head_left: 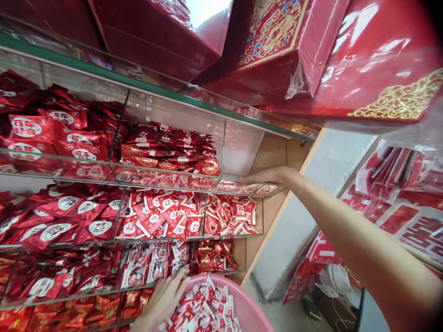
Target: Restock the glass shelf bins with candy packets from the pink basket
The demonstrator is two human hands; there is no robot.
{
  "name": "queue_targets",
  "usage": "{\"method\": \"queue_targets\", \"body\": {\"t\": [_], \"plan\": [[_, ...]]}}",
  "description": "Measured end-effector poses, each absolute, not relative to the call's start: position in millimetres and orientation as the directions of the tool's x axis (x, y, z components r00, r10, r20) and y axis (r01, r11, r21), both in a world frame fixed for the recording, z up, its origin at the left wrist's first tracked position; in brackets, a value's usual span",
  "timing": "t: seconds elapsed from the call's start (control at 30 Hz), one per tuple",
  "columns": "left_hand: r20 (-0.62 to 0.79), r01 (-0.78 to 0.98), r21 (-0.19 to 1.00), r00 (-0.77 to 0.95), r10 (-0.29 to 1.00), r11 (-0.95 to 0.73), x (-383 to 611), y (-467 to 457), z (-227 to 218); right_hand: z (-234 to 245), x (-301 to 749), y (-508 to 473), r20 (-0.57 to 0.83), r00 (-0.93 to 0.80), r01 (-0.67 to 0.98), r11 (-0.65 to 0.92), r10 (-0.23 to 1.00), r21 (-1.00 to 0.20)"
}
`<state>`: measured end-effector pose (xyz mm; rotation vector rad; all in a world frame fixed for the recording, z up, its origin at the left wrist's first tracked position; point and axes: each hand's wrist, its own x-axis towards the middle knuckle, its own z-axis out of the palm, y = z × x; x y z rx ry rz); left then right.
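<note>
Head view, going left to right: red packets with round white labels [27,127] pile up on the glass shelves [69,171], and they are slick, so a bump could make them slide off the front. Lower down, the left hand [162,297] sits at the left side of a pink plastic basin [247,306], over small red-and-white packets [204,306]. Its fingers curl down, a bit apart, on the pile, but I cannot tell if they hold one. The packets in the basin lie every which way, so they have no one long line. If the basin got knocked, they could spill out over its low rim. More packets of that look fill a glass bin [162,214] just above the basin. Further right, the right hand [268,175] lies flat and palm down on the front edge of a glass shelf, its fingers straight and close together, and it seems to hold nothing. That edge runs long across the view, sloping down a little to the right. Pressing hard there could crack the thin glass or shake the big red gift boxes [273,50] stacked above.
</note>
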<state>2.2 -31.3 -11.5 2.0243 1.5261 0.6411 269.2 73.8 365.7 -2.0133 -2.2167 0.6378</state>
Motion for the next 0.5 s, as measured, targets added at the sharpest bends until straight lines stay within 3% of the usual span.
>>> {"method": "queue_targets", "body": {"t": [0.23,0.37,0.5], "plan": [[0.063,0.701,0.675,0.257,0.964,-0.231,2.1,-31.2,-11.2,358.9,268.8,82.6,-0.343,-0.085,0.865,-0.101,0.935,-0.492],[0.061,0.701,0.676,0.253,0.965,-0.227,2.4,-31.3,-9.4,363.3,276.7,84.1,-0.289,-0.08,0.859,-0.081,0.954,-0.506],[0.06,0.696,0.682,0.253,0.966,-0.225,2.5,-31.5,-9.0,363.5,287.5,85.9,-0.342,-0.169,0.842,-0.045,0.925,-0.538]]}}
